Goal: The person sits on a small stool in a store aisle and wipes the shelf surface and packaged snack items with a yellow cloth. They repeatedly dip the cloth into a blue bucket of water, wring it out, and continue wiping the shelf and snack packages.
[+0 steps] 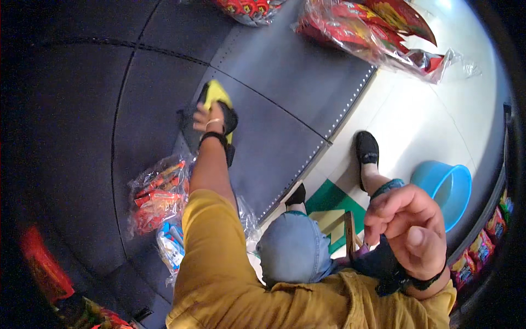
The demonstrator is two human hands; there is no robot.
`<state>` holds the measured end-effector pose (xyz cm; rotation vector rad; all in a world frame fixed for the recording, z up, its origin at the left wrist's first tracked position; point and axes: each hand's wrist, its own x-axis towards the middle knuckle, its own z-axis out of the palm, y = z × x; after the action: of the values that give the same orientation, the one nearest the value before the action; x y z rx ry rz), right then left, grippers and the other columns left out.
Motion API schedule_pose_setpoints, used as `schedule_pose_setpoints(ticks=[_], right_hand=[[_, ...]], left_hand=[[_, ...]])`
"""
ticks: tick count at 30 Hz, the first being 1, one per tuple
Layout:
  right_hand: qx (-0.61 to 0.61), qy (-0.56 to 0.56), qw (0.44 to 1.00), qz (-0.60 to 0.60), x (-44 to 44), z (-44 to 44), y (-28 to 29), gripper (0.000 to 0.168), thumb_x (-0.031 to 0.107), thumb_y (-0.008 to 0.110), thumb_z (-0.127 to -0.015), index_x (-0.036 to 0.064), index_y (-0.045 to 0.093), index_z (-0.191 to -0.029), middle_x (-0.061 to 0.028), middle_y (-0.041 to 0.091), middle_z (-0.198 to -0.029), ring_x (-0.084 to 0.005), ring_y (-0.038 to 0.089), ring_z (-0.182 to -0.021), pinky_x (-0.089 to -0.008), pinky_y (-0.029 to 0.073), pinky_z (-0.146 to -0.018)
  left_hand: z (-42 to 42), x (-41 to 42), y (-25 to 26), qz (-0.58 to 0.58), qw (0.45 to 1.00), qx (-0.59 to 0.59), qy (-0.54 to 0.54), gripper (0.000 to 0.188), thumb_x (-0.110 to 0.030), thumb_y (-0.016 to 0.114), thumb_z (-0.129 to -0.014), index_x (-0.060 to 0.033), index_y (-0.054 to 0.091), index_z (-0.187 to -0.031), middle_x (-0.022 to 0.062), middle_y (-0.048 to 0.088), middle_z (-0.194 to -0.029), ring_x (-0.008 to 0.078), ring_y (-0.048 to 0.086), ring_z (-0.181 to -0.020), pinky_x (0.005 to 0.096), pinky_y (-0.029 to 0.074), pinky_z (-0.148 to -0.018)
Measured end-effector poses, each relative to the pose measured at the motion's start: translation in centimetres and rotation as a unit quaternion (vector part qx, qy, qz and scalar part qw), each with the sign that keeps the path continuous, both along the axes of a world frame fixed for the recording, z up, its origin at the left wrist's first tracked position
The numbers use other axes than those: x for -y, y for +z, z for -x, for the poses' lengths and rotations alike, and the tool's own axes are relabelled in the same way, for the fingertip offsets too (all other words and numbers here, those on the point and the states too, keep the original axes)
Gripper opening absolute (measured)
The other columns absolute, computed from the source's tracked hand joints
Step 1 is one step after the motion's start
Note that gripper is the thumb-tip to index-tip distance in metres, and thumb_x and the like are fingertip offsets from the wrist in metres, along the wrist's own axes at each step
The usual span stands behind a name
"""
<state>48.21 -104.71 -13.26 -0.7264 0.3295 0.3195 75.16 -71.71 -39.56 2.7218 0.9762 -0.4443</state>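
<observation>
My left hand [208, 117] rests on a yellow and black cloth [215, 94] that lies on a dark metal shelf panel [271, 135]. Its fingers are spread and blurred, and whether they grip the cloth does not show. My right hand [407, 230] is raised in front of my body, fingers loosely curled, with nothing seen in it. Below the left forearm, clear bags hold red snack packets [160, 201], with a blue and white packet [170, 246] beside them.
Large plastic bags of red packets [361, 28] lie at the shelf's far edge. A blue plastic basin [460, 193] stands on the tiled floor to the right, near my feet. Snack packets [478, 249] line a shelf at the right rim. A wooden stool [349, 234] is beside my knee.
</observation>
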Motion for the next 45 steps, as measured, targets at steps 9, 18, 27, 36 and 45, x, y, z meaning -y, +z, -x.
schedule_pose_setpoints(ticks=[9,18,27,36,45], right_hand=[[0.037,0.037,0.999,-0.013,-1.8,-0.5,0.1,0.029,0.014,0.051,-0.084,-0.002,0.048,-0.108,-0.0066,0.055,-0.102,-0.0099,0.052,-0.086,-0.0223,0.04,-0.074],[0.019,0.056,0.997,-0.051,-1.3,0.5,0.6,0.029,0.008,0.053,-0.082,-0.001,0.048,-0.109,-0.0034,0.054,-0.093,-0.0076,0.051,-0.085,-0.0208,0.04,-0.075],[-0.003,0.048,0.998,-0.046,-0.7,-0.2,0.3,0.029,0.005,0.051,-0.081,-0.001,0.047,-0.109,-0.003,0.053,-0.092,-0.0063,0.05,-0.085,-0.0206,0.039,-0.077],[0.018,0.048,0.997,-0.05,-1.7,-0.2,0.3,0.027,0.007,0.051,-0.082,0.0,0.048,-0.108,-0.0004,0.052,-0.088,-0.0043,0.049,-0.079,-0.0181,0.039,-0.069],[0.097,0.063,0.992,-0.048,0.2,1.4,-0.1,0.031,0.007,0.052,-0.081,-0.002,0.046,-0.11,-0.0063,0.052,-0.095,-0.0088,0.049,-0.083,-0.0229,0.039,-0.073]], left_hand=[[11.0,11.5,-2.1,-0.009,0.825,0.085,-0.558,0.063,-0.046,0.036,-0.084,-0.014,0.02,-0.136,0.0148,0.016,-0.14,0.0377,0.006,-0.129,0.0632,0.006,-0.096],[15.6,9.0,0.4,0.015,0.734,0.032,-0.678,0.06,-0.039,0.043,-0.083,-0.0134,0.024,-0.134,0.0142,0.021,-0.138,0.0363,0.009,-0.129,0.0613,0.009,-0.097],[6.6,24.4,-0.6,0.072,0.745,0.062,-0.66,0.052,-0.041,0.037,-0.085,-0.0261,0.026,-0.133,0.0051,0.012,-0.143,0.0356,0.004,-0.13,0.066,0.004,-0.095],[6.3,20.1,-2.0,0.024,0.808,0.078,-0.583,0.052,-0.04,0.034,-0.086,-0.0192,0.026,-0.133,0.0115,0.017,-0.141,0.0329,0.014,-0.129,0.0563,0.012,-0.099],[5.7,1.1,-3.1,-0.071,0.966,0.014,-0.25,0.053,-0.044,0.025,-0.089,-0.0214,0.018,-0.136,0.0087,0.016,-0.141,0.0289,0.012,-0.13,0.0514,0.018,-0.099]])
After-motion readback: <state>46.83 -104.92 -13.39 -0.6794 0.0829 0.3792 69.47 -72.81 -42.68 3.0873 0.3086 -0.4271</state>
